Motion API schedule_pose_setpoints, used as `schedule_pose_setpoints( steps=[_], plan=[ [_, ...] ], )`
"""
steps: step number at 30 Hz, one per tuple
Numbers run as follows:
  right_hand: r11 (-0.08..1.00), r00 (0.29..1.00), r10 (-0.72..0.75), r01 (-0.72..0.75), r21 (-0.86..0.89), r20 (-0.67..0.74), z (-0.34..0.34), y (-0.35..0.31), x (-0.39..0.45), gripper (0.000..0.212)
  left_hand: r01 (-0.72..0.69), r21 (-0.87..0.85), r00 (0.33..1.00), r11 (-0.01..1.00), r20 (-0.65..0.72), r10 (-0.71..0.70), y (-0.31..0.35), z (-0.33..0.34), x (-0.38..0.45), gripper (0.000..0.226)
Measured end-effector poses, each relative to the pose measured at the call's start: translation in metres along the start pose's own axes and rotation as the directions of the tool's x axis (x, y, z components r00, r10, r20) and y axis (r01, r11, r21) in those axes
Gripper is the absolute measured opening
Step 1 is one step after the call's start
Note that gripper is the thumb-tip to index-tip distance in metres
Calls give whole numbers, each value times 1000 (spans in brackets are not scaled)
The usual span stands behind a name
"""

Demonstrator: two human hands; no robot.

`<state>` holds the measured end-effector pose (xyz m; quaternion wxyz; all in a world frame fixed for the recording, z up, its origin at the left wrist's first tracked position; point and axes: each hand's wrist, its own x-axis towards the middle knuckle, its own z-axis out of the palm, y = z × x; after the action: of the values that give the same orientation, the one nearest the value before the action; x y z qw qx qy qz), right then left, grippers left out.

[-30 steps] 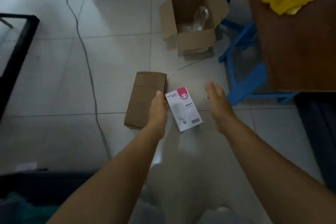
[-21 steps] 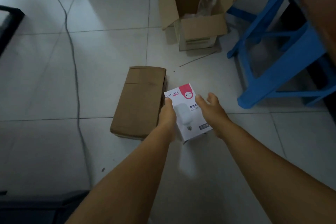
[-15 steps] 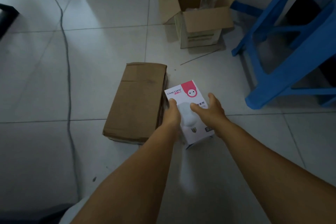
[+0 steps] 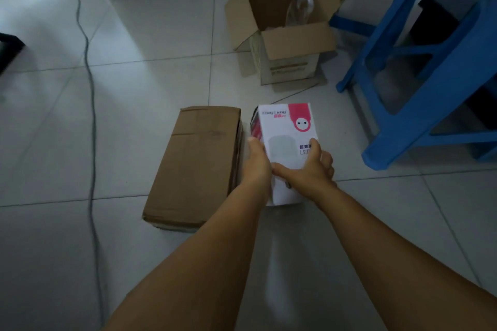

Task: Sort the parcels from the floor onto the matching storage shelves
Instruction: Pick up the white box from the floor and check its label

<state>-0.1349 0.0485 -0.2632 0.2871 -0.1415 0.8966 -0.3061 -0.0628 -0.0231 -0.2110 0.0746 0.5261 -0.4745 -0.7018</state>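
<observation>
Nearest the camera, the left hand (image 4: 256,162) and right hand (image 4: 309,166) are clasping the white bulb box (image 4: 286,126) from either side, fingers (image 4: 313,144) curled and pressing on its faces, probably so the light carton is not slipping as it leaves the tiled floor (image 4: 134,88). The box is sitting just beside the sealed brown parcel (image 4: 196,164), whose long edge is crowding the left hand, while bare tiles are lying open in front. Farther off, an open carton (image 4: 293,43) and a blue stool (image 4: 430,62) are narrowing the right side.
</observation>
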Motion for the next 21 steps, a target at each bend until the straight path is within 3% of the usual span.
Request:
schedule_pose_setpoints(
  steps=[8,12,16,18,21],
  plan=[
    [980,994,29,-7,198,-105,-17,-23,4,117,-243,106,969,964,72,236,32,8,-16,51],
    [939,997,-75,83,333,-35,-40,-21,6,112,-314,163,948,935,11,317,36,-9,-1,43],
    [815,977,-183,87,573,113,-63,-19,6,92,-210,73,976,975,-38,213,35,-25,6,50],
    [787,963,-223,86,611,153,-68,-16,6,78,-148,17,989,989,9,148,30,-29,5,49],
    [776,945,-265,93,624,190,-73,-11,6,79,-105,-46,985,993,134,110,25,-31,5,39]
  ],
)
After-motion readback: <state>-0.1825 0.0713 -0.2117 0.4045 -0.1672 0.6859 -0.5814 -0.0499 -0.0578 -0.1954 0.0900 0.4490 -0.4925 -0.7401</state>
